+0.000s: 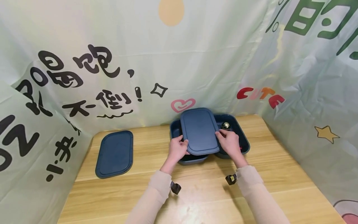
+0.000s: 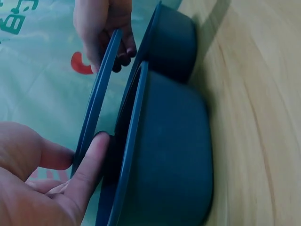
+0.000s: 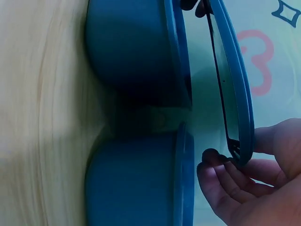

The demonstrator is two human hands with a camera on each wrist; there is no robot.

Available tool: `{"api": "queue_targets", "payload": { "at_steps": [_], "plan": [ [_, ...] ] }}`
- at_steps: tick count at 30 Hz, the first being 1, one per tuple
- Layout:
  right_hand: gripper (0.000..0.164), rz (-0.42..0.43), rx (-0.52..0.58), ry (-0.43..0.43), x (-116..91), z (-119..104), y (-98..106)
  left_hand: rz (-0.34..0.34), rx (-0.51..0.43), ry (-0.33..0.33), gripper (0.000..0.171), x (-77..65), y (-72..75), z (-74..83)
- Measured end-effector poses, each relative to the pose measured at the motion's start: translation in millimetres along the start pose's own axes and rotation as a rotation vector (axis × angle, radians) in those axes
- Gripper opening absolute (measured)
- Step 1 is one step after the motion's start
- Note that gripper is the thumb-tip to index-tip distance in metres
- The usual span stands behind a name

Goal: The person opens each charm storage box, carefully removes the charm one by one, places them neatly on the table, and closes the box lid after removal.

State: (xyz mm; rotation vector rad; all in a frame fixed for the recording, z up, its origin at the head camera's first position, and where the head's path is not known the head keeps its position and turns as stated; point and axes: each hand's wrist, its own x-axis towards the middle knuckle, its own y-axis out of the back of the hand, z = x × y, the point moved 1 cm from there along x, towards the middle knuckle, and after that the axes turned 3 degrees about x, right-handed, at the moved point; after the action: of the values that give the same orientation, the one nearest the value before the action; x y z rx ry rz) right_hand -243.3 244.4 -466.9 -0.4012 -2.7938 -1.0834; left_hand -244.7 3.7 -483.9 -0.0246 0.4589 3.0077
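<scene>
My left hand (image 1: 178,147) and right hand (image 1: 228,141) hold a dark blue rectangular lid (image 1: 199,130) by its opposite sides, thumbs on top and fingers beneath. The lid hovers over the left blue box (image 1: 193,161), shifted right so that it also overlaps the inner edge of the right blue box (image 1: 244,133). Seen from the left wrist, a gap separates the lid (image 2: 96,103) from the rim of the nearer box (image 2: 164,150). The right wrist view shows the right fingers (image 3: 225,188) under the lid's edge. Much of the left box's inside is hidden by the lid.
A second blue lid (image 1: 114,155) lies flat on the wooden table (image 1: 112,199) to the left. Inside the open right box is a shiny gold-topped round item (image 1: 226,125), with a small red bit nearby. Printed cloth (image 1: 145,62) hangs behind and at both sides.
</scene>
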Motion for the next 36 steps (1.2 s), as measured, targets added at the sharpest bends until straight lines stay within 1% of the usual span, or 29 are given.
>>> {"api": "queue_targets", "payload": {
  "at_steps": [3,6,10,13,17,21,24,28,31,36],
  "plan": [
    [0.040,0.008,0.011,0.024,-1,-6,-2,-0.017,0.000,0.020,0.053,-0.4,7.6,-1.1],
    [0.038,0.009,0.011,0.052,-3,-10,-5,-0.029,0.002,0.025,0.053,-0.4,15.1,-2.9],
    [0.038,-0.017,0.005,0.081,-4,-16,-12,-0.037,0.020,0.024,0.052,-0.7,26.1,-7.3],
    [0.039,-0.034,0.006,0.082,-5,-20,-17,-0.041,0.031,0.040,0.053,-1.7,33.8,-9.0],
    [0.039,-0.052,0.013,0.081,-8,-25,-23,-0.036,0.035,0.065,0.054,-3.5,43.6,-9.9],
    [0.040,-0.050,0.029,0.105,-10,-32,-28,-0.031,0.040,0.077,0.053,-4.3,52.6,-13.9],
    [0.040,-0.048,0.045,0.115,-12,-36,-32,-0.031,0.018,0.085,0.053,-3.7,58.8,-18.7],
    [0.040,-0.051,0.062,0.121,-14,-42,-38,-0.024,-0.003,0.089,0.052,-5.6,67.1,-21.1],
    [0.039,-0.039,0.069,0.142,-15,-46,-41,-0.012,-0.004,0.093,0.052,-7.3,71.7,-21.4],
    [0.037,-0.023,0.095,0.160,-17,-51,-45,0.000,0.004,0.095,0.051,-6.9,76.3,-27.1]
  ]
}}
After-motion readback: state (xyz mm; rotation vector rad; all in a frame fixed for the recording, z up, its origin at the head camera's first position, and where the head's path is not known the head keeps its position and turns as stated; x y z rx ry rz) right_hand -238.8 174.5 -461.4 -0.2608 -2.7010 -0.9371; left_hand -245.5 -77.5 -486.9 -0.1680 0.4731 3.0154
